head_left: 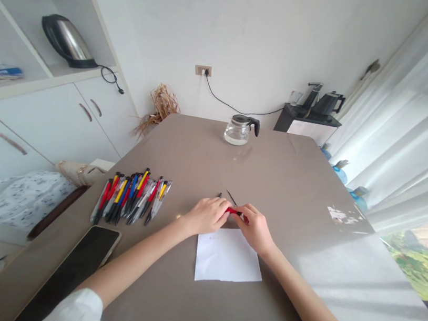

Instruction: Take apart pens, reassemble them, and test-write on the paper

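A red pen barrel (233,211) with a black end bridges the small space between my two hands, above the far edge of a white paper sheet (227,261). My left hand (208,216) is closed around its left part, which the fingers cover. On the other side, my right hand (255,228) pinches the black end between thumb and fingers. Just beyond the hands lies a thin dark stick like a pen refill (231,197). A small dark tip (220,195) shows behind my left hand; the rest of it is hidden.
Many pens (129,196) in several colours lie in a pile to the left. Nearer me is a dark phone (74,274). A glass pot (237,132) with a black handle stands toward the table's far edge. Torn white residue (343,216) marks the tabletop at right.
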{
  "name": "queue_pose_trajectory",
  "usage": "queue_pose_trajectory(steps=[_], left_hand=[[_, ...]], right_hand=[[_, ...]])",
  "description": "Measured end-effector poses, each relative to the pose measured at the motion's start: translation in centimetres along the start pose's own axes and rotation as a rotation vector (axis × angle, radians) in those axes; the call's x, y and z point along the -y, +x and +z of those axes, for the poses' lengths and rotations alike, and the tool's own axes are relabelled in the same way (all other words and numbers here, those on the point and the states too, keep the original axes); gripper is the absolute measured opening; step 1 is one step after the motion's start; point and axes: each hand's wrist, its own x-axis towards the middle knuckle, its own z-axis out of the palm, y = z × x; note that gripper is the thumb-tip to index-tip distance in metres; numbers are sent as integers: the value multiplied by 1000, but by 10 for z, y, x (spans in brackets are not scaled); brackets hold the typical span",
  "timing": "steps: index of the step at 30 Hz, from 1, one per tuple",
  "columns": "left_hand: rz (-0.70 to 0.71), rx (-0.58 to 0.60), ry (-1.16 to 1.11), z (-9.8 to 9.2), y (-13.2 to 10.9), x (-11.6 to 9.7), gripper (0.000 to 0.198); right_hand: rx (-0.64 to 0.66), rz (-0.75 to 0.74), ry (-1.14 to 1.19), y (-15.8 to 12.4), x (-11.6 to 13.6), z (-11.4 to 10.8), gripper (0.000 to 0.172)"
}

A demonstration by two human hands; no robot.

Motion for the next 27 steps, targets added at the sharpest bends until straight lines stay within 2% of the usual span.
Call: queue_pose_trajectory(steps=[3, 7, 10, 16, 21, 27], left_hand=[[-4, -9, 135, 3, -1, 2, 28], [14, -44, 193, 8, -4, 10, 33], [19, -92, 169, 13, -6, 16, 36], [-7, -150, 65, 23, -8, 22, 37], [-38, -157, 13, 26, -8, 22, 35], [-27, -167, 53, 29, -9, 25, 34]], right_hand=[[8, 20, 39, 0, 2, 0, 17], [96, -23, 58, 0, 7, -2, 19], [128, -73, 58, -1, 10, -4, 23], [104, -129, 67, -1, 9, -3, 28], [75, -77, 41, 3, 2, -6, 27], [-68, 87, -161, 10, -30, -17, 19]])
